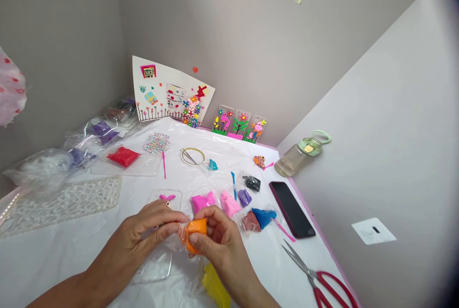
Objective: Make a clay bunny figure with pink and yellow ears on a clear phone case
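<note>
A lump of orange clay in a clear plastic bag sits between both hands above the table. My right hand pinches the orange clay with thumb and fingers. My left hand is closed on the clear bag at the clay's left side. Under my hands lies a clear phone case with a small pink clay shape at its far end. A yellow clay bag lies just below my right wrist.
Small bags of pink, purple, black, blue and brown clay lie beyond my hands. A dark phone, red-handled scissors and a bottle are at right. Red clay and decorated cases are farther back.
</note>
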A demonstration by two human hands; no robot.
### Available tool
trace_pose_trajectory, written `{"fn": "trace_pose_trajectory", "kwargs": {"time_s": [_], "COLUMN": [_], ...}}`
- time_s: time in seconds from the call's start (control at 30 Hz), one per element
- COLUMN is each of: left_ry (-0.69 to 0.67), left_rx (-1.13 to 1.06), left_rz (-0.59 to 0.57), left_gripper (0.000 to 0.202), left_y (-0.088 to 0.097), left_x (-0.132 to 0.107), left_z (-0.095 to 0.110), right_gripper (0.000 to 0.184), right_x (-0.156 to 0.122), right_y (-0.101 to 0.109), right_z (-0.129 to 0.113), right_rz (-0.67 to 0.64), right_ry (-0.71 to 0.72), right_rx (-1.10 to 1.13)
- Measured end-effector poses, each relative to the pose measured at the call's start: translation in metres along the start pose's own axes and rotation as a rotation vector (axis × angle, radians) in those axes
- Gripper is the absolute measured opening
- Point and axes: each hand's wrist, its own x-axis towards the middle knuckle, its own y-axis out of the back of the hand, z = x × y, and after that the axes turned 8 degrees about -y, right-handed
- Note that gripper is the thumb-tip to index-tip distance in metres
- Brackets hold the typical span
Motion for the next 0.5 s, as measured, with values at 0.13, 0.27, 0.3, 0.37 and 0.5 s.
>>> {"fn": "trace_pose_trajectory", "kwargs": {"time_s": [0.13,0.27,0.3,0.37,0.5], "left_ry": [-0.01,0.056,0.061,0.049,0.014], "left_rx": [0.003,0.009,0.013,0.017,0.008], "left_rz": [0.021,0.042,0.043,0.048,0.069], "left_gripper": [0.022,0.017,0.017,0.017,0.02], "left_y": [-0.0013,0.0001,0.0007,0.0015,0.0008], "left_x": [-0.0002,0.0003,0.0005,0.0008,0.0016], "left_z": [-0.0014,0.0023,0.0033,0.0044,0.0027], "right_gripper": [0.04,0.039,0.039,0.039,0.039], "right_x": [0.0008,0.001,0.001,0.0011,0.0018], "right_y": [0.0009,0.0007,0.0003,-0.0003,0.0003], "right_z": [0.0015,0.0025,0.0026,0.0026,0.0012], "right_rz": [0.002,0.001,0.002,0.009,0.04], "right_ry": [0.011,0.021,0.02,0.02,0.036], "right_rx": [-0.005,-0.007,-0.007,-0.002,0.017]}}
